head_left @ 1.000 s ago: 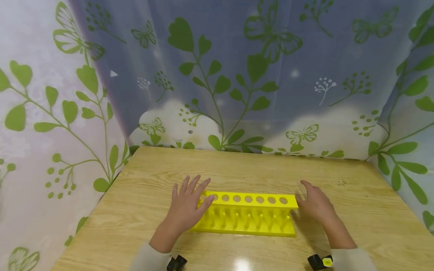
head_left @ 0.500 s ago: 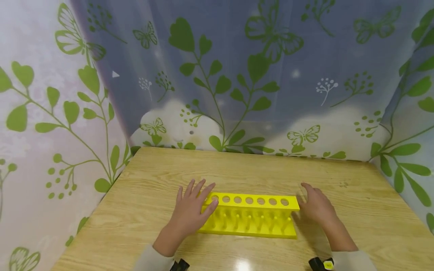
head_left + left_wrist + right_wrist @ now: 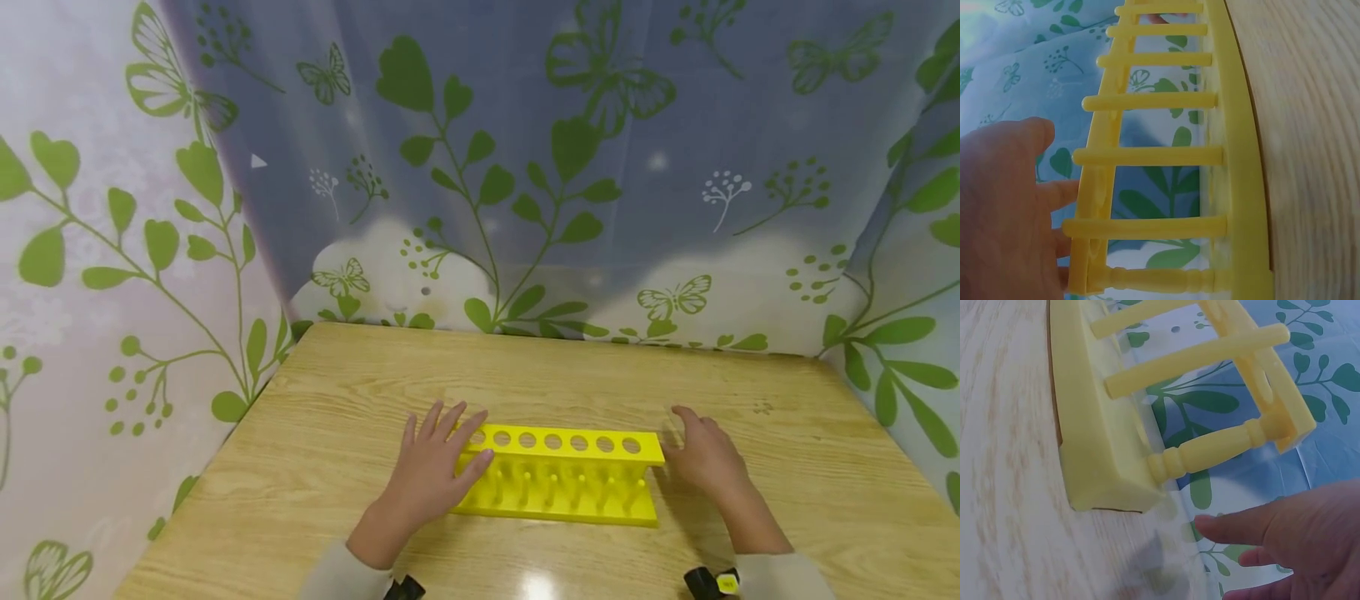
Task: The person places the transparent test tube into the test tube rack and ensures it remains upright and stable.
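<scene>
A yellow test tube rack [image 3: 555, 475] stands upright on the wooden table, with a row of round holes along its top rail and a row of pegs rising from its base. Over its left end spreads my left hand [image 3: 433, 467], fingers apart and covering the end holes. In the left wrist view that hand [image 3: 1004, 206] is at the top rail [image 3: 1099, 156], its fingers reaching behind it. Just off the right end is my right hand [image 3: 705, 454]; the right wrist view shows its fingers [image 3: 1235, 529] extended beside the turned end post [image 3: 1216, 450], holding nothing.
The wooden table [image 3: 360, 367] runs back to a blue and white curtain [image 3: 517, 150] printed with green leaves and butterflies. More printed cloth [image 3: 90, 250] hangs at the left side. Black wrist devices [image 3: 405, 588] show at both cuffs.
My left hand has slid to the right along the rack's left end, still with spread fingers. The rack and my right hand have stayed nearly in place.
</scene>
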`<state>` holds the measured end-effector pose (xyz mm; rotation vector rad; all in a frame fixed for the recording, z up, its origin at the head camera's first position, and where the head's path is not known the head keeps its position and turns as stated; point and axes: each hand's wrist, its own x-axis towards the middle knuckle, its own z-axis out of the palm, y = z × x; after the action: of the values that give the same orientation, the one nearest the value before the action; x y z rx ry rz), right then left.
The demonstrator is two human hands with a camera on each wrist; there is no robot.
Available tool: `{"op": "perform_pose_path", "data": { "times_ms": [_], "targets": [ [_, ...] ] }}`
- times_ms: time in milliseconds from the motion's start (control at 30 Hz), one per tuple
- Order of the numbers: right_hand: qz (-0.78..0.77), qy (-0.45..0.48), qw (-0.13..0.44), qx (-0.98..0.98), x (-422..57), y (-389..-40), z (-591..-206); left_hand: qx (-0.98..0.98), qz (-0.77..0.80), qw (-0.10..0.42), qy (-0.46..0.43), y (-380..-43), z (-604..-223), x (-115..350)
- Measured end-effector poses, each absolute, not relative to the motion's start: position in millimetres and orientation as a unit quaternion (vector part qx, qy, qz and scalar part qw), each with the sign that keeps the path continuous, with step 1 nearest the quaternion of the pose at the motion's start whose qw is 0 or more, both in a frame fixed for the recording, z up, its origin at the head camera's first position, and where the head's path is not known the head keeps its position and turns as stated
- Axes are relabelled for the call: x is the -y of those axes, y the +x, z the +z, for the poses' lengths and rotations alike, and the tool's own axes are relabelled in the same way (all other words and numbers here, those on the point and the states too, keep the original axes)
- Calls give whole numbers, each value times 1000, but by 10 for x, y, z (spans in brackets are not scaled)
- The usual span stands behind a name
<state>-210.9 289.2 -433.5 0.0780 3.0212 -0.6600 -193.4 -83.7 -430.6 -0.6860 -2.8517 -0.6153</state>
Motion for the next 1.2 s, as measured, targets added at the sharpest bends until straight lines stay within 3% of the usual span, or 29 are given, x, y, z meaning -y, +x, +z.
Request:
{"op": "perform_pose_path", "data": {
  "times_ms": [400, 1200],
  "targets": [
    [-206, 53, 39, -976, -2935, -2094, -4372, 947, -202, 74, -237, -1904, -4332, 806],
    [-198, 44, 14, -979, -3054, -2144, -4386, 946, -194, 88, -243, -1984, -4352, 830]
  ]
}}
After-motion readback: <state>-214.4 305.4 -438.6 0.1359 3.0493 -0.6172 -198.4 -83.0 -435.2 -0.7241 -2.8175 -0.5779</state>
